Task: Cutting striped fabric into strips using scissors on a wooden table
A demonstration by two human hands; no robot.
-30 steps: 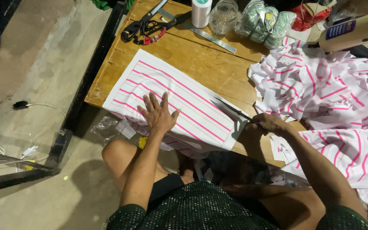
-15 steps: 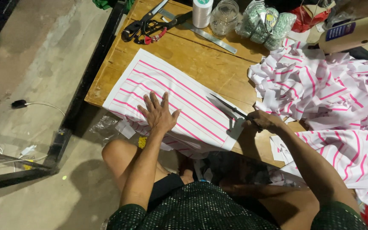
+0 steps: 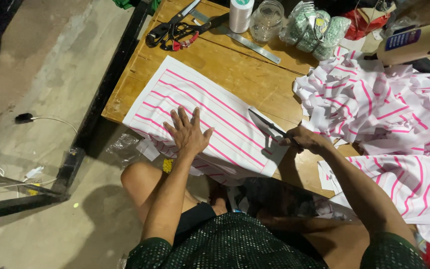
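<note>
A white cloth piece with pink stripes point(image 3: 210, 107) lies flat on the wooden table point(image 3: 235, 65), its near edge hanging over the table's side. My left hand point(image 3: 187, 132) presses flat on it with fingers spread. My right hand point(image 3: 307, 140) grips a pair of dark scissors point(image 3: 267, 125), whose blades sit at the right edge of the striped piece.
A heap of pink-striped cloth scraps point(image 3: 379, 109) fills the right side. At the table's far edge lie black scissors point(image 3: 175, 31), a metal ruler point(image 3: 252, 45), a thread spool point(image 3: 240, 12), a glass jar point(image 3: 267, 20) and a bottle point(image 3: 416, 42). Cables point(image 3: 26, 119) run across the floor at left.
My right hand has pushed the scissors farther up along the right edge of the striped piece. The left hand stays pressed in place.
</note>
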